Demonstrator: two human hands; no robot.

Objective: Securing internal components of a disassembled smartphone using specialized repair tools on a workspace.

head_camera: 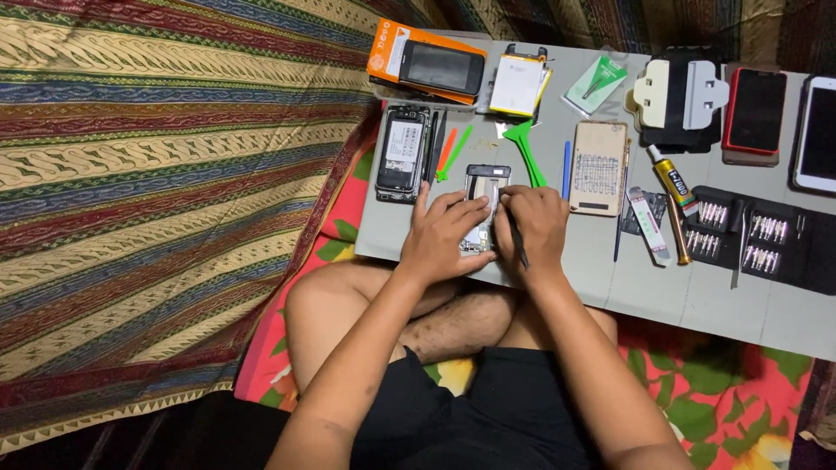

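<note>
I have an opened phone (484, 202) lying flat on the table (662, 287) just in front of me, and I think the work on it is somewhere in the middle. Its back cover is already off, because I can see the bare inside with the metal frame. My fingers hide the lower half of it, so I cannot tell how many parts are still fixed inside.

My left hand (444, 237) lies on the left side of the phone, with the fingers bent over its edge and pressing it down so it stays in place. My right hand (533, 224) rests on the right side of the phone and pinches a thin dark tool (517, 245). Its handle points back toward my body, and its tip is under my fingers, so whether it touches a screw or a connector I cannot say.

Just beyond my left hand lies another phone without its back (402, 153), and near it an orange stick (446, 150) and green prying tools (524, 150). To the right of my right hand, apart from it, are a beige phone cover (597, 167), a tube of glue (669, 177) and a black case with screwdriver bits (758, 237). Putting the phone together again is, I judge, still to do.
</note>
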